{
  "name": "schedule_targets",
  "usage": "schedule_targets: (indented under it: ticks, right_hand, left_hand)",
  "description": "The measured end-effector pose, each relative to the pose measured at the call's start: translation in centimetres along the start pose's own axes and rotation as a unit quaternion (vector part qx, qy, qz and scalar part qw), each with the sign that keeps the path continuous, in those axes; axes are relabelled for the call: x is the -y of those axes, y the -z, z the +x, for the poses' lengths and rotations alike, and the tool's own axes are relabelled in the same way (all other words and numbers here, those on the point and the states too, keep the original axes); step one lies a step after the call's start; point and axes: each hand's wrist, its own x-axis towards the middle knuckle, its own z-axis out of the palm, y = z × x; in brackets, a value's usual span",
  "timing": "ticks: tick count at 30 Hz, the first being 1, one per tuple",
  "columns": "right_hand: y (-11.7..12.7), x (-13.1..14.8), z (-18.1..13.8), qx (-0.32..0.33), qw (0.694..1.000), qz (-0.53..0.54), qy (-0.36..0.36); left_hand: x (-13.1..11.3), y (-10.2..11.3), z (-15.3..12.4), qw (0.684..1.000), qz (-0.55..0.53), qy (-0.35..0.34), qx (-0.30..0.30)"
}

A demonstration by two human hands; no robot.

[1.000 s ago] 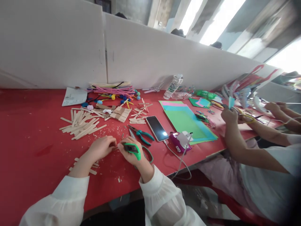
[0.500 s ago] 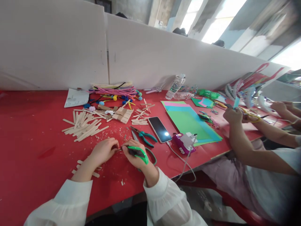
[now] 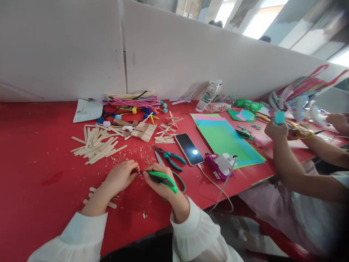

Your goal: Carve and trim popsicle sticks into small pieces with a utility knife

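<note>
My right hand [image 3: 159, 182] is closed round a green-handled cutter [image 3: 163, 178] low on the red table [image 3: 35, 171]. Its tip meets my left hand [image 3: 121, 175], whose fingers are pinched on a small piece I cannot make out. Wood shavings lie scattered just beyond both hands. A pile of wooden craft sticks [image 3: 96, 145] lies behind my left hand, and a few cut sticks [image 3: 109, 203] rest beside my left wrist.
Teal-handled pliers [image 3: 170, 157], scissors, a phone [image 3: 189, 148] on a cable and a purple power bank [image 3: 218, 165] lie right of my hands. Coloured paper sheets [image 3: 226, 138], pipe cleaners [image 3: 133, 102] and a water bottle [image 3: 208, 95] sit further back. A person on the right cuts paper with scissors.
My hands stay pinched together on the cutter and small piece, barely shifting. The view has drifted slightly, and the person on the right has raised a blue paper piece.
</note>
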Motion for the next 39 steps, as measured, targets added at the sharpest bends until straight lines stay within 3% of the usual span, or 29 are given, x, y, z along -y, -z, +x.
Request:
schedule_targets:
  ticks: [10,17,21,39]
  right_hand:
    - [0.2,0.2,-0.1,-0.006,1.0,-0.009,-0.01]
    - [1.1,0.4,-0.1,-0.057,0.995,0.043,-0.064]
    - [1.2,0.0,0.1,-0.047,0.994,0.062,-0.079]
    - [0.4,0.6,0.3,0.0,0.999,-0.047,0.003]
  left_hand:
    - [-0.5,0.3,0.1,1.0,0.014,0.012,0.011]
    - [-0.6,0.5,-0.1,1.0,-0.002,0.013,0.002]
    - [-0.5,0.4,-0.3,1.0,-0.018,0.005,-0.004]
    - [-0.1,-0.8,-0.3,0.999,-0.041,0.0,-0.022]
